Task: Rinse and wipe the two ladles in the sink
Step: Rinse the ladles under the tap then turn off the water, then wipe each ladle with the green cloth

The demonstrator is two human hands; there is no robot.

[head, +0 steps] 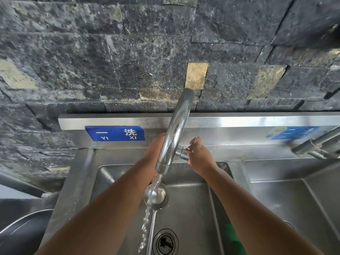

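A steel ladle (156,196) lies in the left basin of the sink (81,172), bowl under the tap, handle running toward me beside the drain (165,242). Its bowl shows a doubled rim; I cannot tell whether a second ladle lies beneath it. Water pours from the curved faucet spout (174,133) onto the ladle bowl and runs past it. My right hand (199,156) is closed on the faucet lever (193,143). My left hand (153,146) reaches behind the spout, its fingers hidden by it.
A green cloth or sponge (233,236) lies on the divider between the basins. The right basin (294,199) has a second faucet (316,144) above it. A blue sign (115,133) is on the backsplash. A metal bowl rim (24,221) sits lower left. A dark stone wall stands behind.
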